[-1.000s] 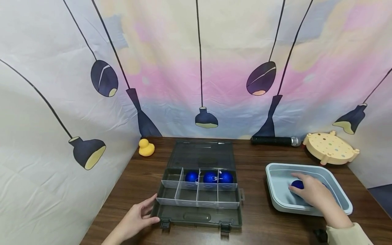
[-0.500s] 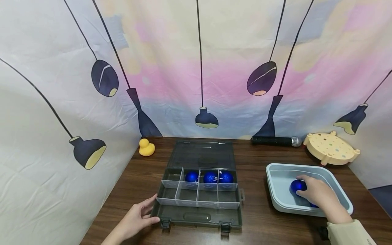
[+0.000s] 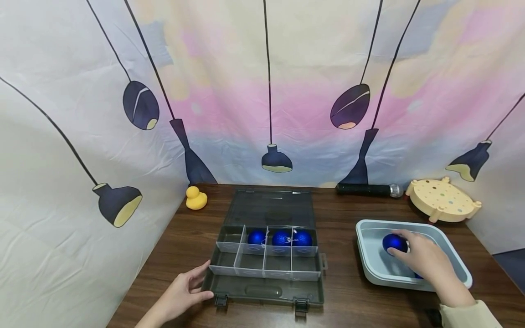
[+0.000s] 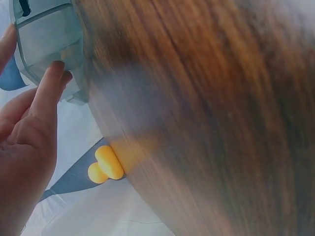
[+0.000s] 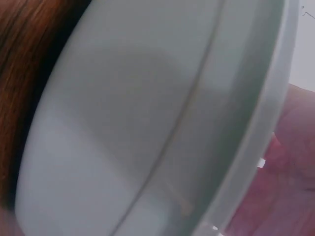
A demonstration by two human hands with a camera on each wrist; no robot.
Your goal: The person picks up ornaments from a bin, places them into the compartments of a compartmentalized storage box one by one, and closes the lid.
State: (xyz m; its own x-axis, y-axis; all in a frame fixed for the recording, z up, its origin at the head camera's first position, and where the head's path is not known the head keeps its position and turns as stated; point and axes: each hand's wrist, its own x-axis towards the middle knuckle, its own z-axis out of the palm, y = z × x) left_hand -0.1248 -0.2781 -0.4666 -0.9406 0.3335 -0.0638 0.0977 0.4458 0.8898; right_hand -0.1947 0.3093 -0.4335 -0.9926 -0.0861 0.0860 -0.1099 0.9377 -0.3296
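The two hands are well apart. The right hand pinches one blue ball at one tub; a second ball partly shows beneath. The left hand, fingers extended, touches one open box, where three balls sit singly in three of four back compartments.

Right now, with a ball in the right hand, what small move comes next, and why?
I'd probably lift the blue ball clear of the tub: the right hand pinches it, and in the head view it appears within the tub's outline, while the back-left compartment of the open organizer shows no ball.
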